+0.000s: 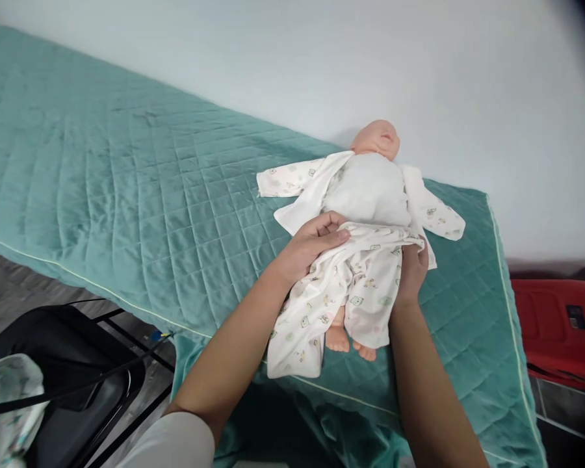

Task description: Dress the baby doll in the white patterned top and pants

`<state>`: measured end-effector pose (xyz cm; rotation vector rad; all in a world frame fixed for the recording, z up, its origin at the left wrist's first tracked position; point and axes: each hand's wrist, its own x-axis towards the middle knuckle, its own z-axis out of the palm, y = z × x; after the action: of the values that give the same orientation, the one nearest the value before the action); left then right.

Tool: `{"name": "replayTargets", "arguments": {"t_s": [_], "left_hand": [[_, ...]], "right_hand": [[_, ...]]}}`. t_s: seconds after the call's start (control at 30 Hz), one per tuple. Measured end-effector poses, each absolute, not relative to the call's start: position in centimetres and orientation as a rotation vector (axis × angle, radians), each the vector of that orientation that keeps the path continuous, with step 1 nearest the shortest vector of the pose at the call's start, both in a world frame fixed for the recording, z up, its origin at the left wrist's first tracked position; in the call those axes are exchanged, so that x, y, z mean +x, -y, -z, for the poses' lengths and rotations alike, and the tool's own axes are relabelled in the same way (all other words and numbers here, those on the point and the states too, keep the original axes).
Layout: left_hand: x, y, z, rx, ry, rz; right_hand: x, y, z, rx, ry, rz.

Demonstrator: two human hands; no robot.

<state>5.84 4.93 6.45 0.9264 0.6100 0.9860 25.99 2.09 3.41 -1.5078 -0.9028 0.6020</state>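
Head view puts the baby doll [370,188] on its back on a green quilted cover [160,169], just off the frame's centre towards three o'clock. Its smooth, pinkish head [375,138] points to twelve, close to the pale wall [292,58], and its rounded torso is white and soft-looking. An open white jacket [295,214] spreads beneath it, one printed sleeve reaching towards nine o'clock, the other towards four.

White trousers [370,279] lie over the doll's lower body, dotted with little animal faces and small green, yellow and brown motifs. Their waistband is bunched and creased. The leg towards seven o'clock sprawls wide and wrinkled; the other hangs straighter. One bare foot [337,339] shows between the two trouser legs, while another peeks out below the straighter leg's hem.

The left hand [316,244] pinches the waistband at its nine o'clock side, thumb on top. The right hand [413,266] grips it at three o'clock, its fingers partly hidden by the cloth.
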Motion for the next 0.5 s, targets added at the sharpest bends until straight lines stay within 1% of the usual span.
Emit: {"name": "replayTargets", "arguments": {"t_s": [0.23,0.33,0.43,0.5], "left_hand": [[5.8,-5.2,-6.3,0.854,-0.554,-1.053],[5.8,-5.3,-6.2,0.849,-0.561,-1.063],[5.8,-5.5,-5.9,0.838,-0.57,-1.071],[5.8,-5.5,-5.8,0.835,-0.558,-1.082]], "right_hand": [[26.1,-2.3,-3.4,-1.299,0.81,-0.758],[25.9,-1.6,-3.6,-1.252,0.893,-0.63],[25.5,-0.5,-4.5,-1.245,1.126,-0.45],[25.3,0.0,-5.9,-1.253,1.33,-0.419]]}}
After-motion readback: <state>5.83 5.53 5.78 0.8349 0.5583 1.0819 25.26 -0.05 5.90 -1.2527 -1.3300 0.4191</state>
